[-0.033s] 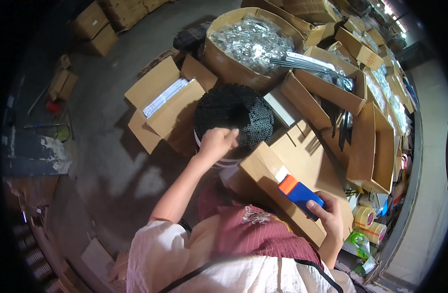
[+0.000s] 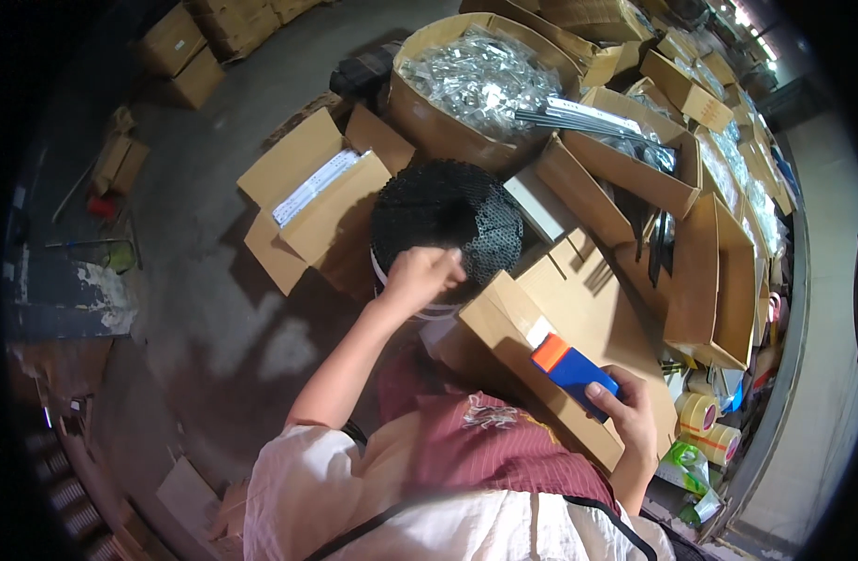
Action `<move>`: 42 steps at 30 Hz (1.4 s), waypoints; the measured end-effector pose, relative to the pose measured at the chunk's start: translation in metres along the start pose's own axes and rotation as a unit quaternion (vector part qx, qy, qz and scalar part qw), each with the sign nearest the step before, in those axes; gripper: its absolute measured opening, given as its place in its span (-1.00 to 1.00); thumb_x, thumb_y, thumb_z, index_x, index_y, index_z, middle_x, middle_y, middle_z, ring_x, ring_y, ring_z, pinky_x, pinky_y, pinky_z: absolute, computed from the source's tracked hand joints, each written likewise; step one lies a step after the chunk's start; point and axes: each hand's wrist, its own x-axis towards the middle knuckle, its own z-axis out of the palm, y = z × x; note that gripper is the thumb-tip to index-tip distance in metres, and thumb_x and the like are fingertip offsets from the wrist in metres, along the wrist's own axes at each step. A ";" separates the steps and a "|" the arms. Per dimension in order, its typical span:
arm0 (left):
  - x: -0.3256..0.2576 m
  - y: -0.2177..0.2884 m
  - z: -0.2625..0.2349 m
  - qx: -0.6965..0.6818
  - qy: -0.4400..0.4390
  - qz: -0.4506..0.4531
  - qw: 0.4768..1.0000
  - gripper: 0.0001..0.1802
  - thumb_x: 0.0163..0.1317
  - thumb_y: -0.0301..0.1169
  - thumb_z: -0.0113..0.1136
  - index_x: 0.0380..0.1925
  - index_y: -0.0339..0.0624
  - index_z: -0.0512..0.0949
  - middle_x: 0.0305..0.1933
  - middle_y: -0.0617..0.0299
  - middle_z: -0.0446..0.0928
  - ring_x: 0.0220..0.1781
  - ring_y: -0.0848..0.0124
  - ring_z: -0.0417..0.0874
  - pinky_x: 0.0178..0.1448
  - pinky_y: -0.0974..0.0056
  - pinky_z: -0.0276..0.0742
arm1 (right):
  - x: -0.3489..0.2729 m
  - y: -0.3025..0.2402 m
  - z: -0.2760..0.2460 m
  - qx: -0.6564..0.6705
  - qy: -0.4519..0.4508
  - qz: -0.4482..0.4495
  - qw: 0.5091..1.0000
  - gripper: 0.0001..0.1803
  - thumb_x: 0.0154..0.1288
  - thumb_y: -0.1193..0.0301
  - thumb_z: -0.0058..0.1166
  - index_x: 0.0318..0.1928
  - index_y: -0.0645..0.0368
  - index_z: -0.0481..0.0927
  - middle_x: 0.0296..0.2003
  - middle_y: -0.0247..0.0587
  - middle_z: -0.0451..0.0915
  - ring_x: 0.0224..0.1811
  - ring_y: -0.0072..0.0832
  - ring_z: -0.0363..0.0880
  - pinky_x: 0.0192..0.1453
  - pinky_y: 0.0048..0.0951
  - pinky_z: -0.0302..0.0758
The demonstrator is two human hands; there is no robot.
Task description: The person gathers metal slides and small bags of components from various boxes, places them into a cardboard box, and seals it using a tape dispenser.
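1. Left hand [image 2: 421,274] is up at the near rim of the white bucket [image 2: 420,309], which is heaped with small black parts [image 2: 448,220]. Fingers are curled in tight, and it looks like they're pinching some of those parts, but I honestly can't tell what's inside the fist.
2. Right hand [image 2: 625,421] is lower right, wrapped around one end of a blue box [image 2: 574,369] with an orange end. Thumb on top, fingers underneath, a firm grip.
3. The blue box sits just above the open cardboard box [image 2: 579,299] right in front of me, over its near flap. The orange end points toward the bucket.
4. The bucket is dead centre and touches the far-left corner of that cardboard box.
5. Behind the bucket there's a big round drum [image 2: 420,112] full of shiny silver metal bits [image 2: 480,75], with a bundle of metal strips [image 2: 579,117] laid across its right edge.
6. Left of the bucket is another open carton [image 2: 307,201] on the floor with a white strip [image 2: 315,185] inside.
7. Off to the right are more open cartons in a row, and rolls of tape [image 2: 705,425] stacked near my right hand.
8. My maroon apron [image 2: 504,458] and white sleeve [image 2: 298,496] fill the bottom of the view.
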 end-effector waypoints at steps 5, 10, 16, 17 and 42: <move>-0.011 0.016 0.032 0.167 -0.196 0.034 0.966 -0.30 0.55 0.03 0.03 0.33 -0.43 0.43 0.18 -0.15 0.65 0.24 0.05 0.67 0.37 0.13 0.51 | -0.002 0.006 -0.002 0.009 -0.001 0.006 1.000 -0.59 0.28 0.20 0.40 -0.12 0.32 0.66 -0.39 -0.30 0.64 -0.41 -0.58 0.59 -0.32 -0.54 0.50; -0.005 -0.005 0.036 0.040 -0.269 0.026 0.962 0.21 0.31 0.36 0.16 0.50 -0.58 0.06 0.48 -0.41 0.29 0.55 0.01 0.35 0.56 0.21 0.25 | -0.003 0.010 -0.006 0.035 0.007 -0.038 0.999 -0.61 0.34 0.21 0.35 -0.10 0.33 0.66 -0.38 -0.36 0.61 -0.35 -0.66 0.50 -0.27 -0.57 0.43; 0.009 -0.006 0.026 -0.096 -0.305 -0.152 0.935 -0.40 0.55 0.07 0.05 0.28 -0.18 0.55 0.17 0.31 0.63 0.21 0.52 0.55 0.31 0.33 0.44 | 0.002 0.026 -0.007 0.030 -0.001 -0.034 0.999 -0.58 0.31 0.17 0.41 -0.11 0.32 0.69 -0.42 -0.38 0.61 -0.35 -0.68 0.50 -0.25 -0.56 0.43; 0.010 -0.017 0.028 -0.098 -0.290 -0.109 0.946 -0.42 0.56 0.06 0.03 0.24 -0.19 0.58 0.12 0.29 0.66 0.16 0.50 0.59 0.27 0.32 0.47 | 0.002 0.026 -0.006 0.030 -0.004 -0.037 0.999 -0.57 0.30 0.16 0.42 -0.11 0.32 0.69 -0.40 -0.37 0.61 -0.33 -0.66 0.50 -0.22 -0.54 0.45; 0.020 0.047 0.033 0.416 -0.270 0.460 0.737 0.29 -0.32 0.01 0.67 0.43 -0.31 0.26 0.40 -0.11 0.37 0.47 -0.09 0.34 0.53 -0.11 0.23 | -0.009 0.016 -0.005 -0.045 0.091 -0.111 0.989 -0.45 0.26 0.10 0.35 0.12 0.19 0.61 -0.43 -0.19 0.64 -0.43 -0.48 0.62 -0.30 -0.40 0.56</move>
